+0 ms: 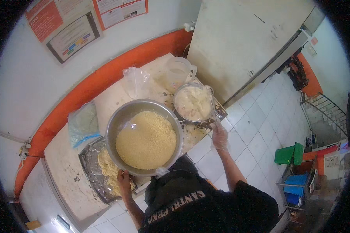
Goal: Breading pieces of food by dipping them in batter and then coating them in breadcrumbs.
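My left hand is at the near left rim of a large metal bowl of pale yellow crumbs, fingertips against the rim. My right hand, in a clear plastic glove, holds the handle of a utensil at the right rim of a smaller metal bowl. That bowl holds a creamy batter with pinkish pieces in it. The utensil's head is coated with batter and hard to make out. Under the large bowl's left side lies a dark tray with more crumbs.
A clear plastic jug stands behind the small bowl on the worn table. A clear plastic bag and a filled bag with a blue edge lie near the wall. A large pale cabinet rises beyond the table's right end.
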Motion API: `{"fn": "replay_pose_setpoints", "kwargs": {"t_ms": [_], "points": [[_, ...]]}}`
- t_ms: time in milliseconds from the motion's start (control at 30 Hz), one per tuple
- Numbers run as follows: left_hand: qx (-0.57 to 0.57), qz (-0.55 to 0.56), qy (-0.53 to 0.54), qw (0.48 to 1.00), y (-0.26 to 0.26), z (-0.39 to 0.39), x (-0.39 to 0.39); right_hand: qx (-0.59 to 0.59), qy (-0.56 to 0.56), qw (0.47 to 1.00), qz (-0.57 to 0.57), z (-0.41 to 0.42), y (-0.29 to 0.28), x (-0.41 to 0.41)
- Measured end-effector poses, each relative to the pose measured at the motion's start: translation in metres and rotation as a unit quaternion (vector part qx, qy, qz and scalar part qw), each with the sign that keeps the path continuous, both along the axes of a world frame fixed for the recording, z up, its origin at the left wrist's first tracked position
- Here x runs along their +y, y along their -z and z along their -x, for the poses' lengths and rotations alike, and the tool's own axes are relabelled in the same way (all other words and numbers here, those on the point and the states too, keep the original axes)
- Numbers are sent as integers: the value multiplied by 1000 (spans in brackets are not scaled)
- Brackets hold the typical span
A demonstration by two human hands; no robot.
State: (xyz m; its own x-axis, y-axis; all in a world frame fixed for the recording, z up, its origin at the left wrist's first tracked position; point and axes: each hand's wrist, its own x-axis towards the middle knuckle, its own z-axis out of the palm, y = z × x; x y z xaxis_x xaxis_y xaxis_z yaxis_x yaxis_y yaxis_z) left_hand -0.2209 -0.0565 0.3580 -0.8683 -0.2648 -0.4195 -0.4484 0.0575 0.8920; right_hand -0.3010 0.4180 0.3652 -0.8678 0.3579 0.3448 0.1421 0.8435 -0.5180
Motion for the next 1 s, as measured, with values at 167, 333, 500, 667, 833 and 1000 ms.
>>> {"fn": "replay_pose_setpoints", "kwargs": {"t_ms": [167, 333, 500, 667, 833, 1000], "points": [[-3, 10, 3, 1000, 0, 0, -2, -92, 11, 995, 48, 9, -17, -6], [-28, 14, -38, 999, -10, 0, 7, -41, 0, 996, 80, 9, -64, -13], [-46, 14, -44, 998, -17, 4, 13, 70, -25, 996, 55, 3, -29, -17], [-11, 21, -32, 999, -2, 5, 9, -55, -1, 998, 14, -2, 19, 1], [-19, 32, -20, 999, -8, 0, 3, 32, -42, 997, 57, 7, -53, -10], [-4, 34, 0, 999, -17, 2, 5, -24, 4, 997, 69, 4, -85, -15]]}}
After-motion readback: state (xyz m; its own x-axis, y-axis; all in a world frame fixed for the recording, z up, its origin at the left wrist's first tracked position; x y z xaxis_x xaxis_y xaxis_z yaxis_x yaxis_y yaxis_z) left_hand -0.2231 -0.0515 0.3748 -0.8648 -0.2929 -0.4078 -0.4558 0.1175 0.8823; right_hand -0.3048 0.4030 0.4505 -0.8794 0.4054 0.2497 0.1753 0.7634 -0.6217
